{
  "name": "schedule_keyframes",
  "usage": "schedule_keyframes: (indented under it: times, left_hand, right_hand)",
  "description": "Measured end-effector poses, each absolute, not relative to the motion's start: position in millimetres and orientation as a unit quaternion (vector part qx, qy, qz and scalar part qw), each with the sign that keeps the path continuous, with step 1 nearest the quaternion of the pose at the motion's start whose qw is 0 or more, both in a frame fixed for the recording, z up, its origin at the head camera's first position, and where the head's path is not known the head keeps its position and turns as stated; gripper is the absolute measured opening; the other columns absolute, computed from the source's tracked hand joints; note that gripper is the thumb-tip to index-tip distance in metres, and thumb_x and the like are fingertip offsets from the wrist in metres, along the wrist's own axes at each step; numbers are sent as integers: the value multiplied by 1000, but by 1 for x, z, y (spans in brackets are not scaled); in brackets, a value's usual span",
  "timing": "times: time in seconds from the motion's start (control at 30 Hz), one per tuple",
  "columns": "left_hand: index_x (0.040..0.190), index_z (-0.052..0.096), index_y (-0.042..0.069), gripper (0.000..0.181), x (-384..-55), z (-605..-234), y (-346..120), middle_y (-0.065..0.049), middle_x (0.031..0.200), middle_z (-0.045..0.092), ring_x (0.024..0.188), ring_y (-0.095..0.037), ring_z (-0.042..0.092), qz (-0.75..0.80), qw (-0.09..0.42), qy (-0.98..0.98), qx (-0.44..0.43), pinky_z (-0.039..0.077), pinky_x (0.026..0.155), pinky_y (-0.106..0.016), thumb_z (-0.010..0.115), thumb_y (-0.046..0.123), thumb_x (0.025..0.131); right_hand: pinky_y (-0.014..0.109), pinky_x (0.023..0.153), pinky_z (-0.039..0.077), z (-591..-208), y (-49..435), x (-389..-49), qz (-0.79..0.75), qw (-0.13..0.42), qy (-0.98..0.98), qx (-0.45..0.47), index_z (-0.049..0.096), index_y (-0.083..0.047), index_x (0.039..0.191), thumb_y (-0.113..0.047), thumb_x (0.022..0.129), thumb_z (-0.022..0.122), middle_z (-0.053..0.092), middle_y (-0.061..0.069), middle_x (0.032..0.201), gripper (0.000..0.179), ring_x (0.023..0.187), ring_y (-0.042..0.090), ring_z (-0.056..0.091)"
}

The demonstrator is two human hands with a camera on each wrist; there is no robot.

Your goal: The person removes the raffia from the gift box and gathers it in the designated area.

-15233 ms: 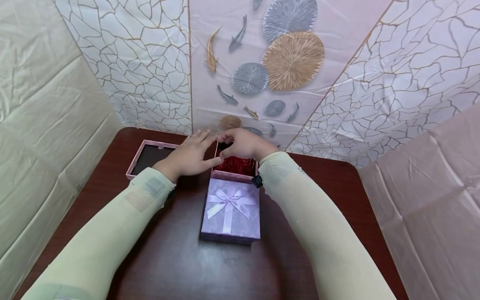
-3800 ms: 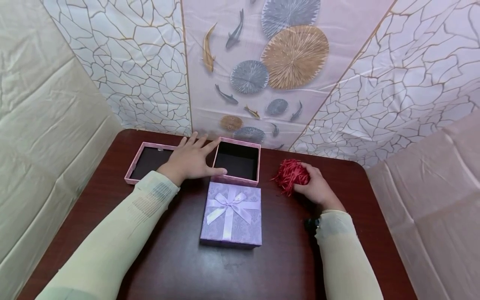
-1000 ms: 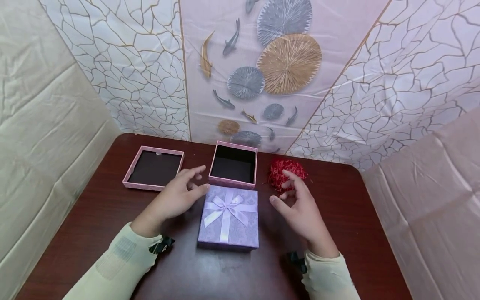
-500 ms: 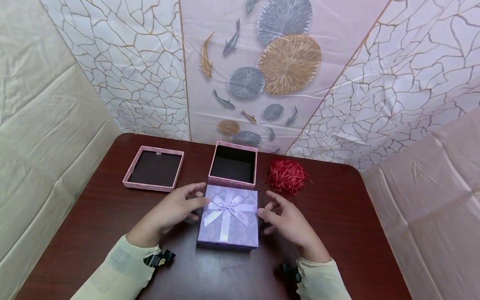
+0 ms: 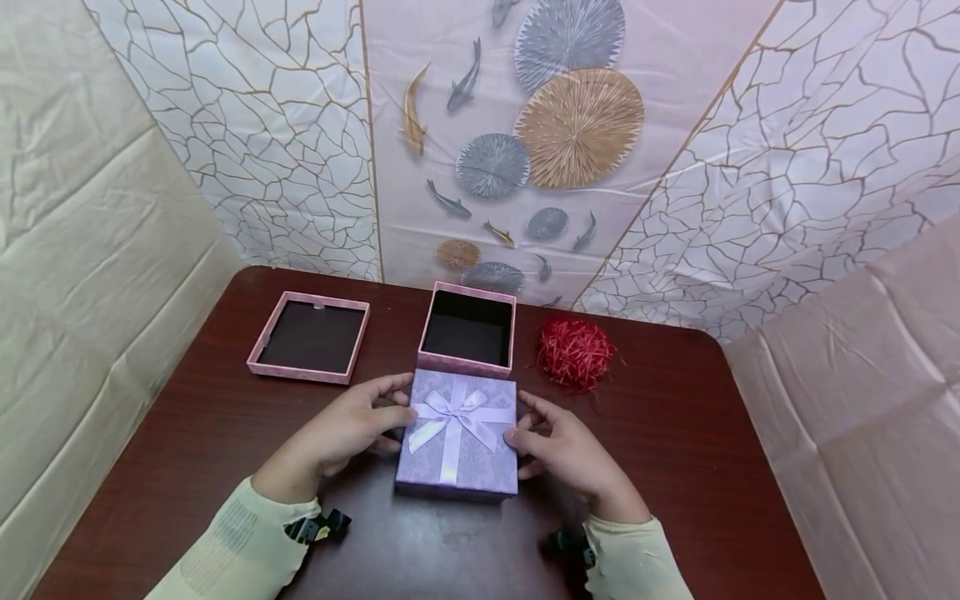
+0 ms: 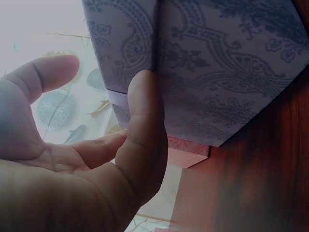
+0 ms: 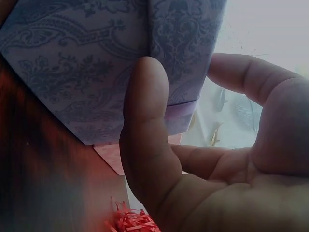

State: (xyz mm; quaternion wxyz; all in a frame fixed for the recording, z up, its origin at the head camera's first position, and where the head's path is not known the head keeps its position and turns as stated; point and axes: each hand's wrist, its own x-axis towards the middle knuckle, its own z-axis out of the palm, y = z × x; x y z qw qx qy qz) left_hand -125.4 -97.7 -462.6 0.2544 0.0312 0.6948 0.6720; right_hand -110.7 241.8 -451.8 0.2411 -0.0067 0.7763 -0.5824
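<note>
A lavender gift box [image 5: 459, 450] with a ribbon bow [image 5: 453, 414] on its lid lies between both hands. My left hand [image 5: 348, 429] is at its left side. In the left wrist view a fingertip [image 6: 145, 79] touches the patterned side near the lid's lower edge, while the thumb [image 6: 60, 70] stands apart from the box. On the other side, my right hand [image 5: 566, 446] has its thumb [image 7: 229, 67] at the lid's top edge and a fingertip [image 7: 147, 70] against the side, by the lid's seam. The box appears shut and rests on the table.
Behind the gift box stands a pink-rimmed box [image 5: 467, 365] with a black, empty inside. Its shallow lid [image 5: 300, 375] lies upturned at the back left. Red shredded paper [image 5: 576, 354] is heaped at the back right. A patterned cloth wall [image 5: 480, 200] rises behind the dark wooden table [image 5: 675, 417].
The red shredded paper, in the pink box earlier, now lies to its right after the right hand set it there. Both hands have come in to the lavender box's sides; the box has not moved.
</note>
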Motion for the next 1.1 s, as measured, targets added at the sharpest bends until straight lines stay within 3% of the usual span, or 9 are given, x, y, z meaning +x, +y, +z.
schedule_keyframes:
  times: [0.73,1.1]
  left_hand:
    - [174,35,3,86,-123,-462,-95,-19,136,54,104,-22,69,673,253,695,35,69,84,-47,77,10,100]
    - [174,36,4,87,-123,-465,-95,-18,136,54,100,-22,68,675,253,693,33,65,79,-40,79,8,99]
  right_hand:
    - [51,73,71,-450,237,-108,-577,239,780,-31,42,-4,171,-12,104,78,59,19,116,77,94,26,71]
    - [49,72,71,-449,238,-107,-578,239,780,-27,42,-4,171,-13,104,79,59,19,117,77,94,26,71]
